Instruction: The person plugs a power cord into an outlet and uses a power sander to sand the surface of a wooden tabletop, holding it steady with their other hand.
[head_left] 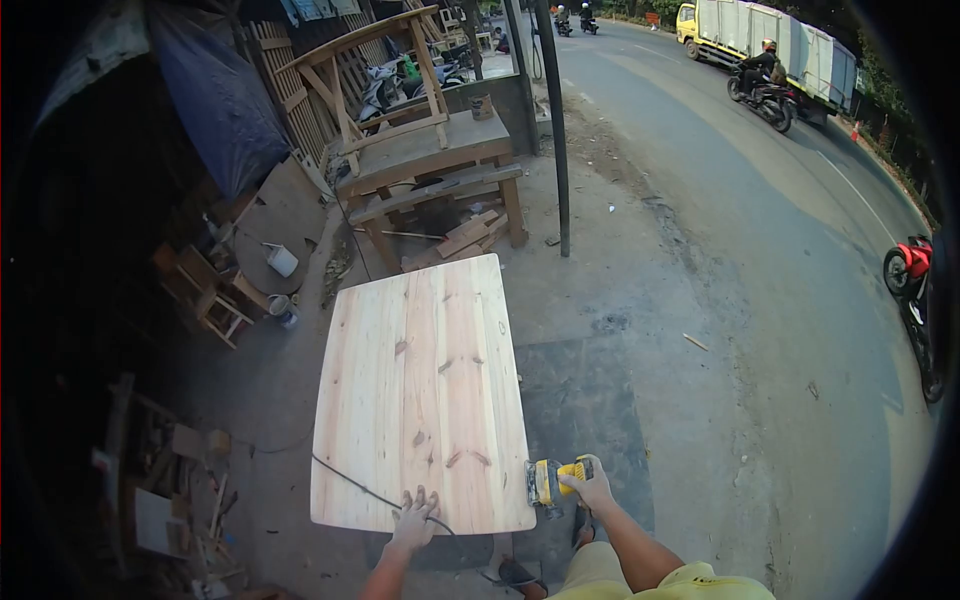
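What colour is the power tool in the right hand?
The power tool is yellow with dark parts, seen best in the head view.

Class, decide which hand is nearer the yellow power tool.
Right: the right hand grips the power tool; the left hand, away from it, lies on the wooden panel.

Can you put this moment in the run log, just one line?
left grip: on board | right grip: holding sander | sander: at board's right edge | cord: across board
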